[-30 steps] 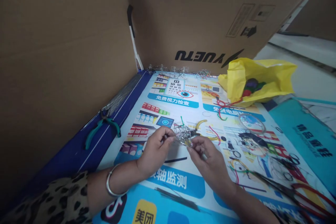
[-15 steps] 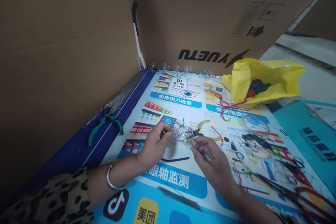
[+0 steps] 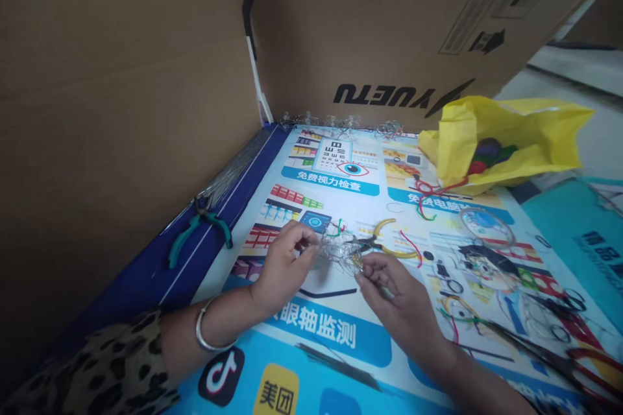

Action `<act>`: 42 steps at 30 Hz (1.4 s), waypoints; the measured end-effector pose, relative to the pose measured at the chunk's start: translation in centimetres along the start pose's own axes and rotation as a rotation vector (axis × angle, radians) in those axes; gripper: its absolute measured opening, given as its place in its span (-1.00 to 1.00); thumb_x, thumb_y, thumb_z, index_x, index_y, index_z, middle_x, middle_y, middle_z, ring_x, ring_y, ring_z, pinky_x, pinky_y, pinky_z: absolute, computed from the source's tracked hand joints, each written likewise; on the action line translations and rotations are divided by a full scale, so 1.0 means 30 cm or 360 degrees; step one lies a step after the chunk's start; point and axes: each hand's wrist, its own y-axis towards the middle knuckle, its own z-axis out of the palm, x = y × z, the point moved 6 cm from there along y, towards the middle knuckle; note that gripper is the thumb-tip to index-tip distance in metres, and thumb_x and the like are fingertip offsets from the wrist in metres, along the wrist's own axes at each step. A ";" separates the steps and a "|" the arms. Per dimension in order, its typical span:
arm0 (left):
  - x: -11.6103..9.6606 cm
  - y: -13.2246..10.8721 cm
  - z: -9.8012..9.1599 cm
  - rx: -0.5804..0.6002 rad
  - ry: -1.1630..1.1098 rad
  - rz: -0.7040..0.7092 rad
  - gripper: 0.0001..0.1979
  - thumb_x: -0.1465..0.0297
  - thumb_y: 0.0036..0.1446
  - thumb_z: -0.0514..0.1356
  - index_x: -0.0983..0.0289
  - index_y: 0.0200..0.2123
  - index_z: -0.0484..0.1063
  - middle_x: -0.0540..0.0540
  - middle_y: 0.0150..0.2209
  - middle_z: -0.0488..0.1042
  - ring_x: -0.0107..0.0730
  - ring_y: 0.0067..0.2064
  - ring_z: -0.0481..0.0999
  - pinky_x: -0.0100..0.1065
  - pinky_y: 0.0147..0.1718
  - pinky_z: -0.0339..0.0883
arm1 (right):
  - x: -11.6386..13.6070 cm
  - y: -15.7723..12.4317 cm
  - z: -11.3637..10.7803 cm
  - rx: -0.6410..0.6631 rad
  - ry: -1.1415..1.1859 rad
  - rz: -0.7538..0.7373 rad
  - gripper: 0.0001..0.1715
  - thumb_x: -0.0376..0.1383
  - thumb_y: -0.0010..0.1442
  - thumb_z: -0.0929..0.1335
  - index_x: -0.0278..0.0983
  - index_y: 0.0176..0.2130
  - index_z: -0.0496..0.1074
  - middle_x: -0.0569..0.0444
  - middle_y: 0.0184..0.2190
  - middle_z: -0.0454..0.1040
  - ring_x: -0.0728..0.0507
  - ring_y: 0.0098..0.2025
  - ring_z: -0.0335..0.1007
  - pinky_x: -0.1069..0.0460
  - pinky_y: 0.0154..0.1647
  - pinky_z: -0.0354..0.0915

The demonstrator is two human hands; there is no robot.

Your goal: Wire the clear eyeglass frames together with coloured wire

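Note:
A small tangled piece of thin silver wire (image 3: 339, 251) hangs between my two hands, just above the printed poster mat (image 3: 335, 331). My left hand (image 3: 281, 269) pinches its left end with fingertips pressed together. My right hand (image 3: 396, 298) pinches its lower right end the same way. A silver bangle (image 3: 203, 336) rings my left wrist, and a leopard-print sleeve covers that forearm. Yellow-handled pliers (image 3: 389, 243) lie on the mat right behind the wire piece.
Cardboard walls (image 3: 121, 91) close off the left and back. Green-handled pliers (image 3: 199, 230) and a bundle of wire rods (image 3: 233, 172) lie along the blue edge. A yellow bag (image 3: 506, 136), a wire coil (image 3: 487, 224), coloured wire scraps and red-handled cutters (image 3: 579, 363) sit at right.
Both hands keep their pinch on the wire piece and work it slightly. The view has drifted a little, so everything sits slightly further right and higher.

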 end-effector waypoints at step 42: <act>0.005 -0.014 -0.012 0.0118 0.0240 -0.0144 -0.88 0.45 0.04 0.12 0.27 -0.53 0.31 0.03 -0.45 0.32 -0.40 -0.33 0.34 -0.38 -0.34 0.21 | 0.002 -0.015 0.004 -0.0052 -0.0089 -0.0213 -0.79 -0.31 0.10 0.31 -0.19 -0.19 0.33 0.11 -0.42 0.43 -0.01 -0.45 0.38 0.14 -0.47 0.33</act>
